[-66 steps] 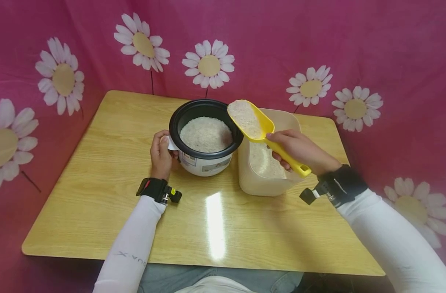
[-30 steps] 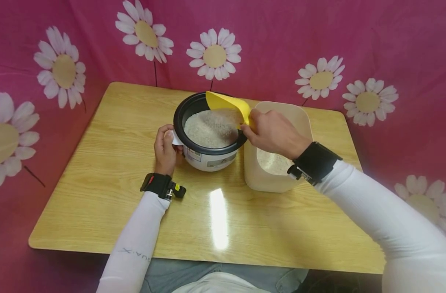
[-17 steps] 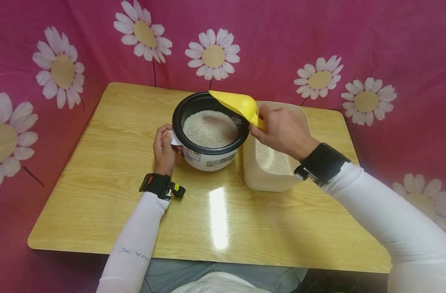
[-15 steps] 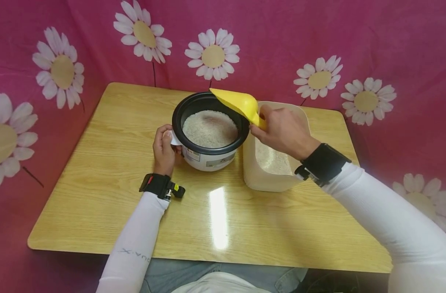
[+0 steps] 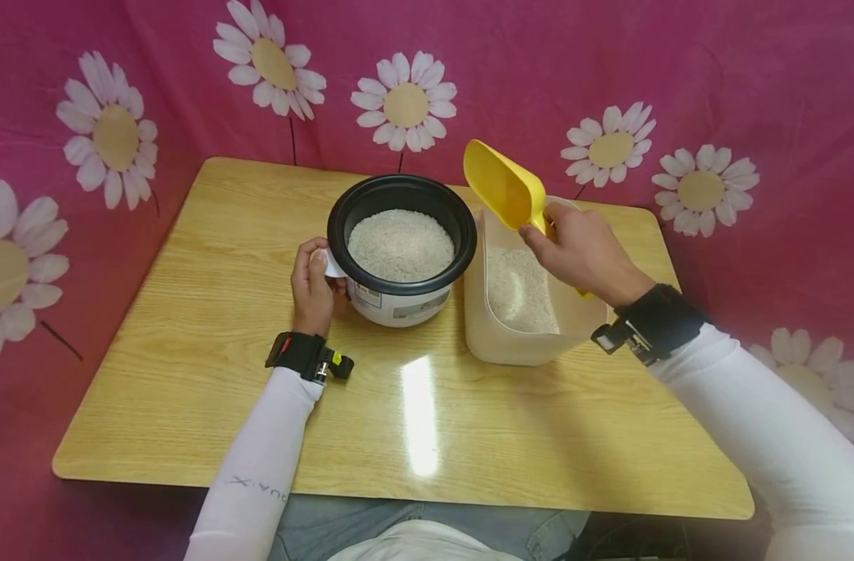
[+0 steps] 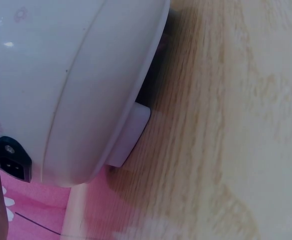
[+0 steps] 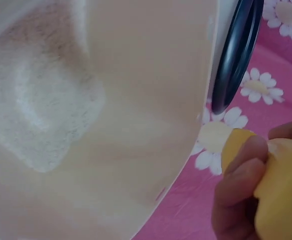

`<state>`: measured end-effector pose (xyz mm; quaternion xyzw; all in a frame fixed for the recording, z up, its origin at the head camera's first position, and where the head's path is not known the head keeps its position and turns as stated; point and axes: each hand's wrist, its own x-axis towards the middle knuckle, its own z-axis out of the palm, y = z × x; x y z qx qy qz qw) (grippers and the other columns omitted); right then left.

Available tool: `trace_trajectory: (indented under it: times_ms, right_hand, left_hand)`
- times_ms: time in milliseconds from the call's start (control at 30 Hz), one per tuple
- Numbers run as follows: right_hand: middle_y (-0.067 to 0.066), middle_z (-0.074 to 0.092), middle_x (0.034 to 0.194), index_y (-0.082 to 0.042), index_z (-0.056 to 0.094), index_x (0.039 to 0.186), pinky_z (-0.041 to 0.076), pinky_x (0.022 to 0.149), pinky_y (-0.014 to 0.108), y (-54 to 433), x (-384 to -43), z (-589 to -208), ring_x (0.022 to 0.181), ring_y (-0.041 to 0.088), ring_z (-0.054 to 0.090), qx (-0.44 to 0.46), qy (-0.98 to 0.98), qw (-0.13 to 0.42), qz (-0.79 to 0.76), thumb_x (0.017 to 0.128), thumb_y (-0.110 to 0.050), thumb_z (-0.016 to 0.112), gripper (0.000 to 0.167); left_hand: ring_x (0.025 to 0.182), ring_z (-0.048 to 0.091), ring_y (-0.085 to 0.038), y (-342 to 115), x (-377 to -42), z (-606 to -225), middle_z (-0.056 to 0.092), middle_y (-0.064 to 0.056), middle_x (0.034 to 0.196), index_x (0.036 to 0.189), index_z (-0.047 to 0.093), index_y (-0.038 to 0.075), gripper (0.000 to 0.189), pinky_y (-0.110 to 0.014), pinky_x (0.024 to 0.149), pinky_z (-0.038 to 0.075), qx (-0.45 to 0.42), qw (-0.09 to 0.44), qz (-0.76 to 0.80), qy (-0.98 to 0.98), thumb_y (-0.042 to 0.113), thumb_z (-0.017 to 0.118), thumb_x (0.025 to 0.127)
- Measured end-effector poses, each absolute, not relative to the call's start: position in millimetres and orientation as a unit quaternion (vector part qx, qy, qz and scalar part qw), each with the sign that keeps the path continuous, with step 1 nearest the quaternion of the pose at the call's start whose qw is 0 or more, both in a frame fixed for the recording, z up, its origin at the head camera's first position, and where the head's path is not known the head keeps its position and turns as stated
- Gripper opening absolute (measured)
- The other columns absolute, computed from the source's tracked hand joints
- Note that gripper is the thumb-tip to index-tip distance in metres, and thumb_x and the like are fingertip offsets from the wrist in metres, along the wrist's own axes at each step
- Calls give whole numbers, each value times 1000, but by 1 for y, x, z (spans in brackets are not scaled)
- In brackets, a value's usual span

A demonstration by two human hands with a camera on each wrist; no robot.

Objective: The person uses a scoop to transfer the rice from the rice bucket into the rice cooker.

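Observation:
A white rice cooker (image 5: 399, 308) with a black rim stands on the table, rice (image 5: 401, 245) heaped inside it. My left hand (image 5: 311, 284) grips its white side handle (image 5: 333, 265). In the left wrist view the cooker body (image 6: 85, 90) fills the upper left, with its black power socket (image 6: 13, 160) showing. My right hand (image 5: 587, 249) holds a yellow scoop (image 5: 506, 187) by the handle, its bowl tilted up and bare inside. The scoop is over the back of a translucent bin (image 5: 511, 347) of rice, and that bin's inner wall fills much of the right wrist view.
The wooden table (image 5: 209, 374) carries the cooker and the bin side by side, close together. A pink cloth (image 5: 497, 62) with white daisies hangs behind and at both sides. The table's front edge lies close to the person's lap.
Rice has poured from the scoop into the cooker. My right hand has then drawn the emptied scoop up and right, over the bin. My left hand keeps its grip on the handle.

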<state>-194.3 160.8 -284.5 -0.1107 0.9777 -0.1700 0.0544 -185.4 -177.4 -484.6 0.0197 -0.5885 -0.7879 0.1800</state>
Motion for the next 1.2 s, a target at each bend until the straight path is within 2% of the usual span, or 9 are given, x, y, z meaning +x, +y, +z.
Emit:
trace_trajectory:
  times_ms: [167, 433, 667, 900, 1200]
  right_hand:
    - [12, 55, 77, -5, 55, 112, 47, 47, 32, 180, -192, -287, 54, 26, 53, -78, 979, 86, -166, 103, -48, 53, 44]
    - [12, 59, 75, -3, 58, 103, 49, 50, 32, 203, -185, -298, 59, 26, 55, -61, 978, 153, -128, 100, -40, 56, 38]
    - [12, 58, 75, -2, 63, 98, 51, 52, 30, 195, -196, -310, 63, 27, 57, -70, 972, 209, -78, 99, -36, 57, 35]
    - [8, 57, 70, -4, 64, 90, 48, 56, 30, 179, -219, -312, 63, 26, 57, -102, 966, 236, -35, 98, -34, 57, 32]
    - [10, 62, 80, -4, 62, 102, 50, 58, 31, 171, -238, -313, 69, 26, 60, -96, 953, 287, -20, 98, -37, 56, 34]
  left_hand:
    - [66, 52, -10, -178, -186, -485, 55, 5, 85, 116, 58, 28, 19, -26, 57, 44, 17, 184, -788, -587, 24, 41, 109]
    - [64, 51, -9, -177, -188, -484, 55, 6, 83, 117, 58, 28, 19, -22, 56, 44, 6, 193, -788, -585, 23, 42, 108]
    - [63, 51, -9, -177, -187, -486, 56, 6, 82, 117, 59, 28, 19, -22, 56, 44, 9, 194, -790, -581, 24, 43, 108]
    - [66, 51, -10, -177, -184, -489, 55, 4, 83, 117, 59, 28, 19, -26, 57, 44, 14, 187, -789, -584, 25, 42, 108]
    - [65, 51, -10, -176, -186, -485, 55, 5, 84, 117, 59, 29, 20, -25, 57, 44, 12, 186, -789, -586, 23, 41, 108]
